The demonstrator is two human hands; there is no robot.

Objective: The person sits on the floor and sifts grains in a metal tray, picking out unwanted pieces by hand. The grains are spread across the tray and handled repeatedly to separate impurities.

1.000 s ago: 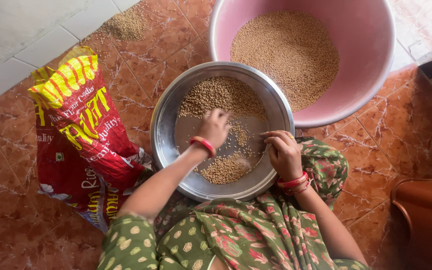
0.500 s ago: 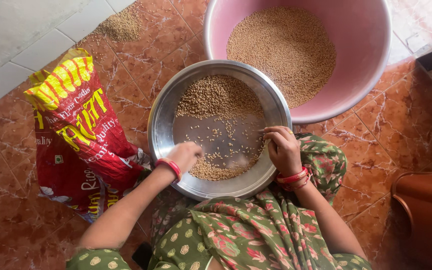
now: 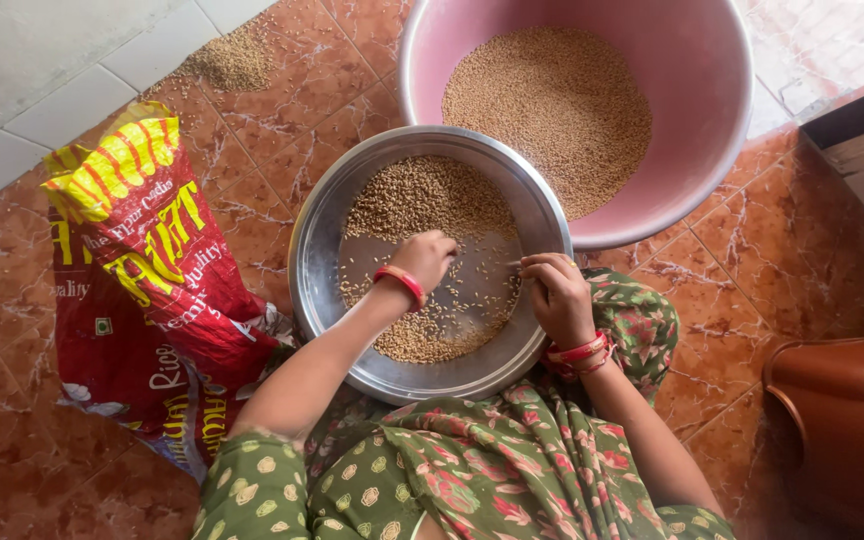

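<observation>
steel plate (image 3: 324,232): silver-grey
grain (image 3: 430,196): tan-brown
tub (image 3: 697,60): pink
sack (image 3: 142,270): red, yellow lettering
garment (image 3: 512,460): green, floral print
bangles (image 3: 402,283): red
floor (image 3: 292,100): reddish-brown marbled tiles

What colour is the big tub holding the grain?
Pink; the tub shows clearly in the head view, behind the steel plate.

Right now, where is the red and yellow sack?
In the head view, the red and yellow sack lies on the tiled floor, left of the steel tray, beside the left hand.

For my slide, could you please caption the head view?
Two hands sort grain in a steel plate beside a pink tub.
</observation>
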